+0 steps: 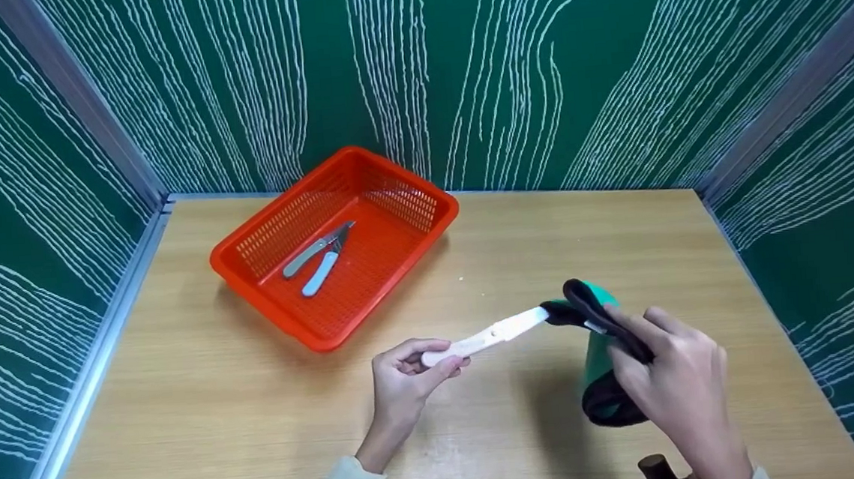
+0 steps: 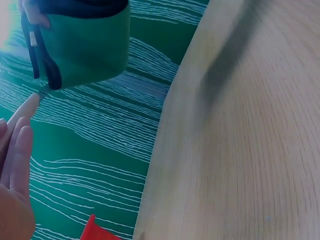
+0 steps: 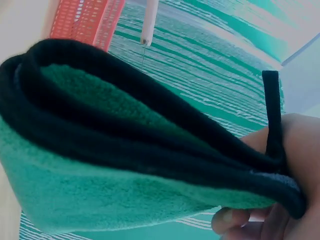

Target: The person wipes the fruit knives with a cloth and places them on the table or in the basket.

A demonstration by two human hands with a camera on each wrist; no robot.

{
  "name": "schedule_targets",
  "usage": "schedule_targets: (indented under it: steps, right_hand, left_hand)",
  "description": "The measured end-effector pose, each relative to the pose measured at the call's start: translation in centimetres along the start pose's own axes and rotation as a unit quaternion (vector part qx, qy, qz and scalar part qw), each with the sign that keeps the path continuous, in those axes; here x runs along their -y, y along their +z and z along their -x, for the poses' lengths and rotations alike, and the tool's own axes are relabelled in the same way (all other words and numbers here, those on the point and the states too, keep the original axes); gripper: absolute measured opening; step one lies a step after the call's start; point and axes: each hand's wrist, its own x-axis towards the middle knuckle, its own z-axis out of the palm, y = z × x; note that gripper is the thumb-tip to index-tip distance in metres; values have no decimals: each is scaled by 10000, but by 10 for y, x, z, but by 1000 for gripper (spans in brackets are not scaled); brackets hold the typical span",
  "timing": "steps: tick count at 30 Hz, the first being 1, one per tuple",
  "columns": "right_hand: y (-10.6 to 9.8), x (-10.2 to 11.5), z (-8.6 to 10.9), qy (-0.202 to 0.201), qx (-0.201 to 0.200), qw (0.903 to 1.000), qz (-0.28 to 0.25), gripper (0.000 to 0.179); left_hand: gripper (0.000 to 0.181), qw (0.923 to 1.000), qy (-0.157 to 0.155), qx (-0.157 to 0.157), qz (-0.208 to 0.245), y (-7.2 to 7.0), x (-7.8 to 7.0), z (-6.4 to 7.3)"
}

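Observation:
My left hand (image 1: 403,384) pinches the white handle of a small knife (image 1: 464,346) between thumb and fingers. Its bright blade points right, and the tip meets the dark edge of a green towel (image 1: 599,355) with black trim. That towel hangs folded over from my right hand (image 1: 677,372), whose thumb and fingers grip its black border. In the right wrist view the fold of the towel (image 3: 100,195) fills the front, and the knife (image 3: 149,25) shows behind it with its thin blade edge-on. The left wrist view shows the knife's handle (image 2: 27,107) just below the towel (image 2: 90,50).
A red plastic basket (image 1: 399,271) stands at the back left of the wooden table (image 1: 260,431). Inside lie two pale-handled tools (image 1: 316,266), their dark metal ends overlapping. Green panels (image 1: 453,80) with white wavy lines wall in the table at the back and sides.

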Motion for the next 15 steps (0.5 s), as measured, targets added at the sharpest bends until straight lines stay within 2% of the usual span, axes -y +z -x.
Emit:
schedule_targets:
  steps: [3,8,11,15]
  right_hand:
    - [-2,1,1,53,204,9997,108,25]
    - [-3,-6,-2,374,457,9979,260,23]
    - [-3,-9,-5,548,401,9973,294,24]
    - [-4,-9,-10,712,221,9969,265,24]
  left_hand:
    - [28,9999,118,-48,109,-2,-1,0]
    - [27,9993,320,29,176,-6,-3,0]
    - [26,9990,359,216,159,-8,-4,-1]
    - [26,9987,225,452,87,-7,-4,-1]
